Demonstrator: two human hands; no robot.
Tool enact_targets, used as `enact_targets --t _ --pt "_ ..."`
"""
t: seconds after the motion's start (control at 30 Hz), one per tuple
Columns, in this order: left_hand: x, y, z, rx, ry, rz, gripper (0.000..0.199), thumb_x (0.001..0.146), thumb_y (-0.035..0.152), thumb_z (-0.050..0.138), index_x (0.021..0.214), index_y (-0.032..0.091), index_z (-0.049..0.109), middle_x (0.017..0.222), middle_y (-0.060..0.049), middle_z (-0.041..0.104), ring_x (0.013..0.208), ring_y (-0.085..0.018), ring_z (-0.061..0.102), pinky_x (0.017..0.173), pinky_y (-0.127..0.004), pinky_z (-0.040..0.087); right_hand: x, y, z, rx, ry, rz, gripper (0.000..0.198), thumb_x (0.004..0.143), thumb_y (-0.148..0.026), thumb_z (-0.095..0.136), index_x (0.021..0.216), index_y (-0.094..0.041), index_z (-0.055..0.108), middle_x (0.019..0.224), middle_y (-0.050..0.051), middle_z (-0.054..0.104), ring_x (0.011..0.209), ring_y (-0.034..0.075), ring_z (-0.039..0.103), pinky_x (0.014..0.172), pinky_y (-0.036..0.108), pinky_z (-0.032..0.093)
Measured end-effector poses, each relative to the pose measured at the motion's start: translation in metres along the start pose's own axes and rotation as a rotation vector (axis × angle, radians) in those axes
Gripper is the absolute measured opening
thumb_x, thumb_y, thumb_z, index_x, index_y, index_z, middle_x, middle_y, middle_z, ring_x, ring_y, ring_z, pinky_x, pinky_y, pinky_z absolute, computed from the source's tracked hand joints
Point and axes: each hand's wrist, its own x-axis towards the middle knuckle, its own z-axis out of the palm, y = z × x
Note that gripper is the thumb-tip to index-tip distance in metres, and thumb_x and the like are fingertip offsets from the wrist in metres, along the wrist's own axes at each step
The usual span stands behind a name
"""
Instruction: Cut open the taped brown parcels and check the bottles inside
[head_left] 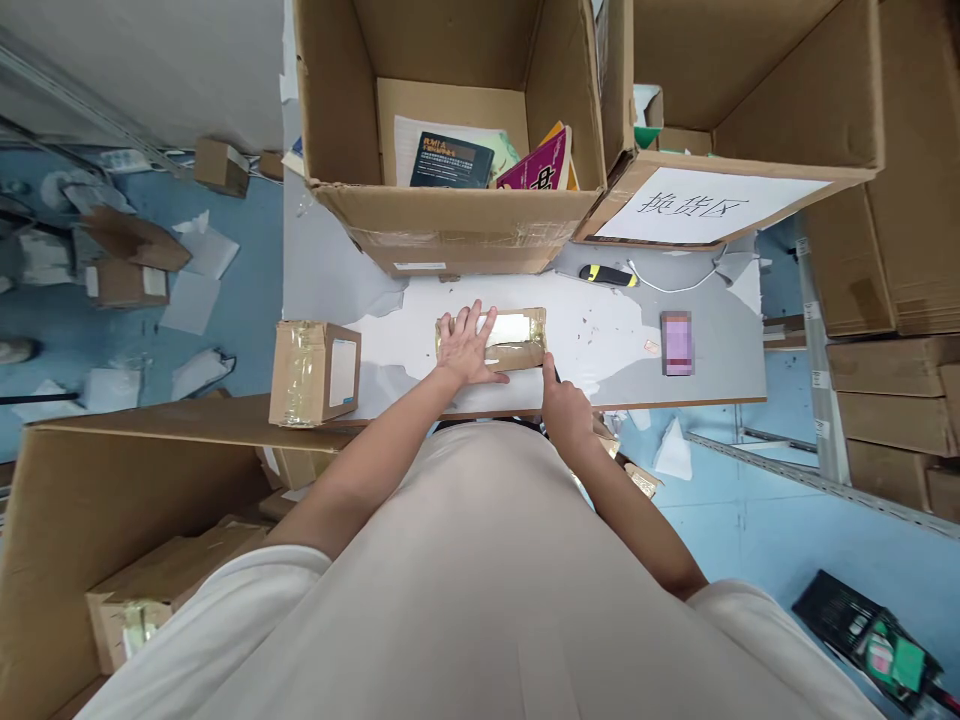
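A small, flat cardboard box (pixel 517 354) with shiny tape and a white label lies on the table in front of me. My left hand (pixel 466 348) rests flat on its left part, fingers spread. At the box's lower right corner is my right hand (pixel 568 408), closed around a small dark tool (pixel 556 374). Only a short piece of that tool shows, so its kind is unclear. Beyond the box, to the right, lies a yellow and black utility knife (pixel 607 275), which neither hand touches.
A taped carton (pixel 300 375) stands at the table's left end. Along the back are a large box (pixel 450 215) of books and another box (pixel 720 205) with a handwritten sign. A phone-like purple object (pixel 677 343) and a white cable (pixel 675 289) lie right. A big open carton (pixel 45 560) is at lower left.
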Motion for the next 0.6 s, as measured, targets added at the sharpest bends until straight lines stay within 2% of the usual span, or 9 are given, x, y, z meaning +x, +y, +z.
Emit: enact_targets --t 0.17,0.27,0.47,0.6 --pt "0.001 0.0 0.0 0.008 -0.012 0.006 0.13 0.053 0.075 0.066 0.151 0.017 0.005 0.157 -0.018 0.005 0.139 -0.044 0.013 0.109 -0.058 -0.002 -0.009 0.008 0.008 -0.01 -0.04 0.006 0.071 0.087 -0.004 0.037 0.151 -0.014 0.008 0.086 0.014 0.067 0.083 0.023 0.067 0.072 0.03 0.049" --pt "0.0 0.0 -0.001 0.015 -0.017 0.009 0.129 0.053 0.074 0.066 0.151 0.017 0.005 0.157 -0.018 0.007 0.139 -0.043 0.013 0.109 -0.057 -0.002 -0.012 0.018 0.007 0.011 -0.043 -0.012 0.066 0.091 -0.012 0.037 0.151 -0.016 0.008 0.086 0.013 0.068 0.08 0.023 0.067 0.072 0.03 0.047" --pt "-0.003 -0.001 -0.001 0.003 0.026 0.029 0.127 0.053 0.073 0.067 0.151 0.016 0.008 0.155 -0.018 0.016 0.138 -0.043 0.017 0.11 -0.055 0.0 -0.004 0.034 0.002 0.191 0.11 -0.037 0.059 0.096 -0.022 0.028 0.151 -0.013 0.01 0.091 0.014 0.07 0.082 0.026 0.065 0.072 0.032 0.044" --pt "-0.004 -0.001 -0.001 -0.01 0.036 0.036 0.128 0.051 0.072 0.07 0.151 0.017 0.011 0.154 -0.018 0.02 0.136 -0.043 0.019 0.11 -0.055 0.001 0.014 0.037 0.001 0.277 0.123 -0.067 0.057 0.095 -0.024 0.029 0.15 -0.012 0.017 0.09 0.013 0.071 0.08 0.026 0.064 0.072 0.031 0.044"
